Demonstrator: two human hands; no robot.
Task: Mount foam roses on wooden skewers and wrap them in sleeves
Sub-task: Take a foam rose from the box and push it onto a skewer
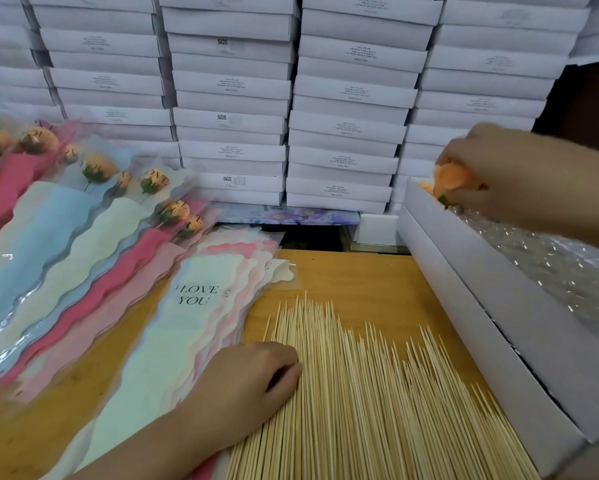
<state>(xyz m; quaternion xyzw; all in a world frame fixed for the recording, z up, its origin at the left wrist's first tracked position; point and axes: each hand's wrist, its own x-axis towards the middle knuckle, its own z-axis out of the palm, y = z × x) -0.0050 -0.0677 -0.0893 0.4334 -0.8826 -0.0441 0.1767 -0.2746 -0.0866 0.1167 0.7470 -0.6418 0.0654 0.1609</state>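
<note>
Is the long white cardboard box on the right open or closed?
Open. The long white cardboard box shows bubble wrap inside, and the right hand holds an orange foam rose over it.

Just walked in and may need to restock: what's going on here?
A person is assembling gift flowers. The right hand grips an orange rose above the white box. The left hand rests on the skewers; whether it has pinched one is unclear. Empty sleeves lie beside it, and finished roses lie at the left.
</note>
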